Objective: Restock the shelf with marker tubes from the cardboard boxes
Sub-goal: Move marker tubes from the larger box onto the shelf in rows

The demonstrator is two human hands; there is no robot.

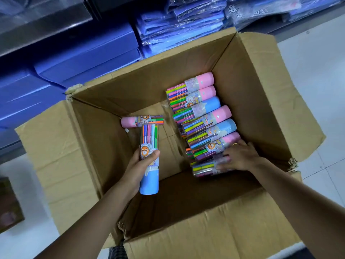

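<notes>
still mid-unloading, by the look of it: cardboard box (248, 86) open on the floor, much of its bottom bare, yet a full row of marker tubes (203, 116) stacked along its right side, pink and blue caps toward the box wall. one lone pink-capped tube (141, 120) lying crosswise at the far left of the box floor. plenty left to carry, then. shelf (78, 58) just beyond the box, packed with blue boxes and wrapped blue packs (no marker tubes visible on it, so no telling how much is already stocked).

left hand (141, 165) wrapped round the middle of a blue-capped tube (149, 159), held lengthwise, cap toward the body, above the box's left half. right hand (239, 156) reaching down onto the nearest tubes of the row, fingers spread over them, a ring showing; resting or closing on one, cannot tell.
</notes>
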